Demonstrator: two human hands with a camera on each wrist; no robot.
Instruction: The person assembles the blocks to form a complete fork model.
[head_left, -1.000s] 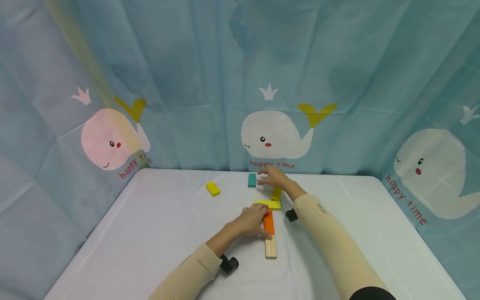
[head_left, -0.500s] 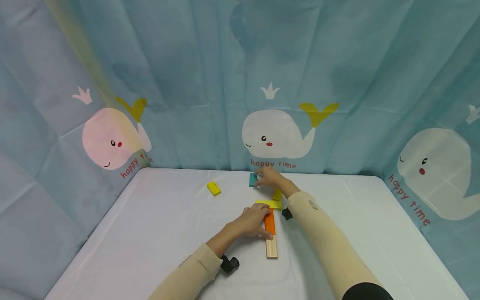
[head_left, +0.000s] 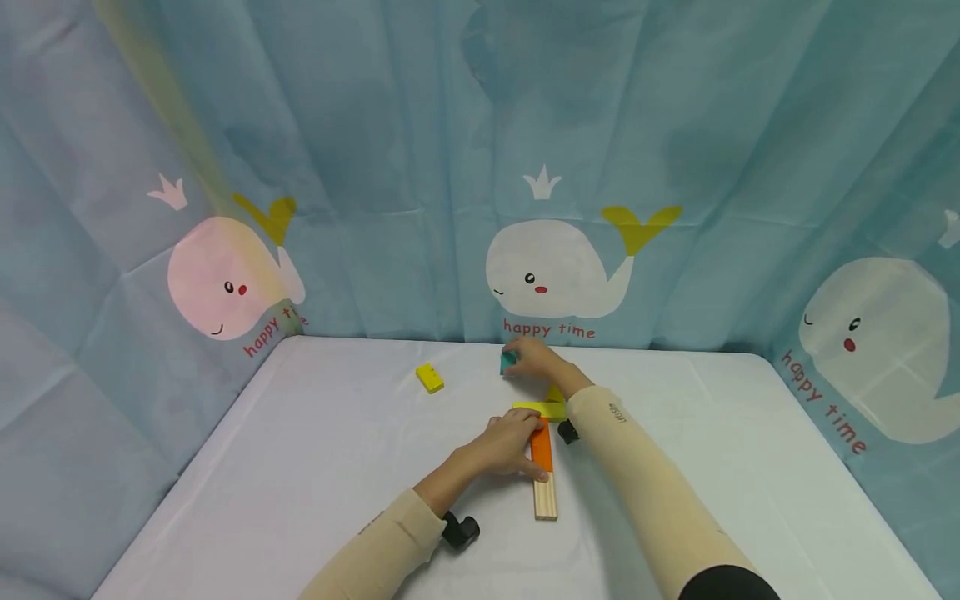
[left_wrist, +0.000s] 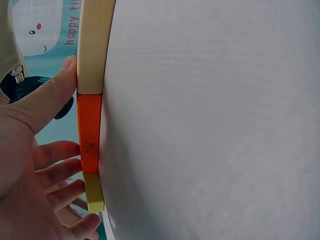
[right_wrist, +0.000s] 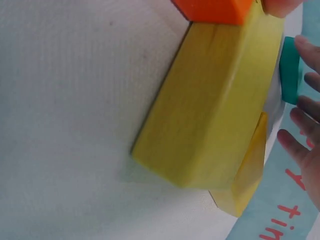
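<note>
In the head view my left hand [head_left: 504,443] rests across a row of blocks. Its thumb touches the plain wooden block [head_left: 545,497], and its relaxed fingers lie along the orange block [head_left: 542,454] up to the long yellow block [head_left: 551,410]. The left wrist view shows those fingertips against the orange block [left_wrist: 89,135] and the yellow block [left_wrist: 94,192]. Farther back, my right hand [head_left: 536,358] has thumb and finger at opposite ends of a teal block [head_left: 507,361], pinching it. In the right wrist view the teal block [right_wrist: 290,72] stands beside those fingertips, partly covered.
A second yellow block [right_wrist: 245,175] leans close behind the long one. Another small yellow block [head_left: 430,378] lies alone to the left on the white table [head_left: 315,467]. A blue whale-print curtain [head_left: 375,167] hangs along the table's back edge.
My right hand has moved left from beside the teal block until its fingers reach round it. My left hand stays on the row, and the blocks look unmoved.
</note>
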